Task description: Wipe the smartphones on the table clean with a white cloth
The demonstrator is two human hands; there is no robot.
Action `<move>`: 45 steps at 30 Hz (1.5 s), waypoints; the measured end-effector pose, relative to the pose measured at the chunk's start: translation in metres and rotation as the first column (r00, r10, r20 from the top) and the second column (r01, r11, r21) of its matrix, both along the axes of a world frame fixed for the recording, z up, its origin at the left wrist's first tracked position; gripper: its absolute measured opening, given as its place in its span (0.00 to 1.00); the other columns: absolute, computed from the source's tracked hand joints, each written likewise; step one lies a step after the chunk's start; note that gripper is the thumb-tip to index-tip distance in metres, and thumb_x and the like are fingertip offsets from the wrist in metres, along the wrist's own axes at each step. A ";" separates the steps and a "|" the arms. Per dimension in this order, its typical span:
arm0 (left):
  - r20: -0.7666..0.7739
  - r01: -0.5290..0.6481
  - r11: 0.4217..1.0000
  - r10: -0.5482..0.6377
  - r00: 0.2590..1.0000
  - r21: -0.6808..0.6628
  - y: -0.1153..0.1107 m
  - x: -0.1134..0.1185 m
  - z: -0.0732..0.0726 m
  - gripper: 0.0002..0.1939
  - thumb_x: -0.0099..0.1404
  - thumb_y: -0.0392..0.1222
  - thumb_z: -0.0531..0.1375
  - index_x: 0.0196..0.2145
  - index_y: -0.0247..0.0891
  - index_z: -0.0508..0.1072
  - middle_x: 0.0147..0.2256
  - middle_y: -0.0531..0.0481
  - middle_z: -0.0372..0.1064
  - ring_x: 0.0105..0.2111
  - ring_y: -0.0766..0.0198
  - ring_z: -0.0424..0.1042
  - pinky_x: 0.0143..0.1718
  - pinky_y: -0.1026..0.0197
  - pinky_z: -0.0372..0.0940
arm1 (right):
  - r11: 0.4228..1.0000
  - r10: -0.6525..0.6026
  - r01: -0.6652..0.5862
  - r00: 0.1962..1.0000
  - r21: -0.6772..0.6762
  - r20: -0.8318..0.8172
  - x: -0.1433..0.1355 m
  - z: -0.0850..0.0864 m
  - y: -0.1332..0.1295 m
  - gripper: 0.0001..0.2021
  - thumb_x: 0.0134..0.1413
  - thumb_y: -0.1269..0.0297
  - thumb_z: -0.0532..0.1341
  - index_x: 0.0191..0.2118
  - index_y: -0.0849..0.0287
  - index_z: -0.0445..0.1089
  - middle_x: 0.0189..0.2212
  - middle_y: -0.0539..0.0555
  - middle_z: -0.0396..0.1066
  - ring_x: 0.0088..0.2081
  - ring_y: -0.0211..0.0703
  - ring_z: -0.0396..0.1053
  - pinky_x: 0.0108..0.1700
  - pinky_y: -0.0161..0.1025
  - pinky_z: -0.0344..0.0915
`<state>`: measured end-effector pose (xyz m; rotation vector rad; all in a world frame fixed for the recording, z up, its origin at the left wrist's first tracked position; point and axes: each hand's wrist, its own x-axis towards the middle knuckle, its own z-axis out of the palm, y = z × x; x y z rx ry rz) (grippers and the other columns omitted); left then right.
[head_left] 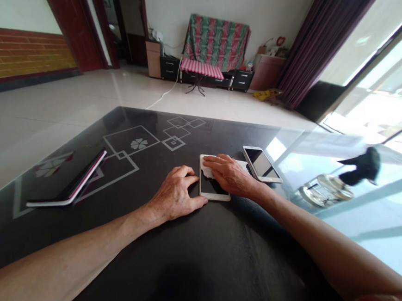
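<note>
A white-framed smartphone (213, 186) with a dark screen lies flat on the black table (181, 258). My left hand (178, 194) rests at its left edge, thumb at the near corner and curled fingers along the side, holding it in place. Across the upper part of the screen lies my right hand (231, 175), fingers pressed down on a white tissue (208, 172). The tissue's ragged edge also shows to the right of that hand. Just beyond it, a second white smartphone (262, 164) lies at a slant.
On the left side of the table is a dark, flat device with a pale edge (69, 198). At right, a shiny round object (325, 190) and a blurred black shape (362, 168) are hard to make out. A small striped table (201, 68) stands across the room.
</note>
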<state>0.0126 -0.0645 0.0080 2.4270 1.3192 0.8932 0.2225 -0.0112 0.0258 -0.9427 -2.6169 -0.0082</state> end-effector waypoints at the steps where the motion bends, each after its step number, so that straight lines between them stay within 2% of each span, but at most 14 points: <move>1: 0.004 -0.004 1.000 0.004 1.000 -0.001 0.000 0.000 0.001 0.22 0.51 0.51 0.66 0.42 0.36 0.77 0.45 0.43 0.67 0.46 0.52 0.66 0.49 0.51 0.65 | 1.000 0.023 -0.023 1.000 0.001 -0.009 0.000 0.001 -0.002 0.20 0.58 0.75 0.50 0.53 0.59 0.69 0.55 0.58 0.67 0.52 0.46 0.66 0.57 0.49 0.60; 10: 0.047 -0.022 0.999 0.023 0.999 -0.025 -0.003 0.003 0.004 0.21 0.49 0.47 0.67 0.40 0.35 0.76 0.43 0.43 0.68 0.45 0.53 0.67 0.49 0.52 0.66 | 0.989 0.126 -0.134 0.985 -0.063 -0.121 -0.007 0.011 -0.028 0.18 0.47 0.79 0.54 0.41 0.57 0.75 0.46 0.56 0.73 0.48 0.45 0.69 0.53 0.45 0.65; 14: 0.045 -0.007 1.000 0.008 0.999 -0.006 -0.003 0.003 0.004 0.19 0.51 0.48 0.66 0.38 0.35 0.76 0.42 0.44 0.69 0.43 0.53 0.67 0.47 0.52 0.66 | 0.982 0.143 -0.156 0.983 -0.104 -0.118 -0.009 0.016 -0.035 0.15 0.49 0.77 0.56 0.39 0.58 0.75 0.44 0.56 0.73 0.45 0.44 0.70 0.51 0.44 0.66; 17: 0.043 -0.008 1.000 0.008 0.999 -0.005 -0.002 0.003 0.002 0.20 0.50 0.48 0.66 0.39 0.34 0.76 0.42 0.43 0.68 0.44 0.53 0.67 0.48 0.52 0.66 | 0.984 0.149 -0.159 0.982 -0.081 -0.120 -0.008 0.014 -0.034 0.14 0.53 0.75 0.55 0.43 0.58 0.74 0.46 0.56 0.72 0.48 0.45 0.69 0.53 0.45 0.64; 22: 0.034 -0.010 1.000 0.010 0.999 0.010 -0.001 0.002 0.001 0.21 0.50 0.49 0.67 0.40 0.36 0.76 0.43 0.44 0.68 0.45 0.51 0.67 0.50 0.51 0.65 | 0.998 0.060 -0.061 0.997 -0.021 -0.050 -0.005 0.007 -0.023 0.17 0.61 0.68 0.53 0.54 0.58 0.67 0.55 0.58 0.67 0.54 0.49 0.64 0.58 0.52 0.60; 27: 0.010 -0.012 1.000 0.012 1.000 0.003 -0.001 0.002 0.003 0.23 0.50 0.50 0.66 0.42 0.35 0.75 0.44 0.42 0.68 0.46 0.51 0.66 0.50 0.50 0.65 | 0.999 -0.041 0.040 0.999 -0.012 -0.011 0.001 0.002 -0.009 0.19 0.63 0.68 0.50 0.57 0.57 0.65 0.58 0.58 0.64 0.56 0.50 0.62 0.57 0.54 0.60; 32: 0.000 0.002 1.000 -0.002 1.000 0.009 -0.001 0.001 0.002 0.25 0.52 0.51 0.65 0.46 0.37 0.74 0.44 0.43 0.67 0.45 0.51 0.66 0.50 0.49 0.65 | 0.998 -0.064 0.064 0.997 0.005 -0.040 0.008 0.001 0.000 0.19 0.62 0.69 0.49 0.56 0.59 0.66 0.56 0.60 0.66 0.54 0.50 0.64 0.57 0.54 0.60; 38: 0.003 0.020 1.000 -0.020 1.000 0.012 -0.002 0.001 0.003 0.23 0.52 0.50 0.65 0.45 0.37 0.75 0.43 0.44 0.66 0.45 0.52 0.65 0.50 0.51 0.65 | 0.991 -0.131 0.132 0.990 0.021 -0.055 0.012 -0.002 0.004 0.18 0.61 0.71 0.49 0.52 0.61 0.70 0.54 0.60 0.68 0.54 0.49 0.65 0.58 0.51 0.60; 45: -0.022 0.011 1.000 -0.011 1.000 0.020 -0.001 0.002 0.002 0.25 0.52 0.51 0.65 0.46 0.36 0.74 0.44 0.43 0.66 0.45 0.51 0.65 0.51 0.50 0.64 | 0.985 -0.158 0.171 0.956 0.031 -0.247 0.011 -0.013 0.003 0.16 0.58 0.70 0.52 0.47 0.58 0.73 0.49 0.58 0.71 0.52 0.49 0.66 0.57 0.52 0.61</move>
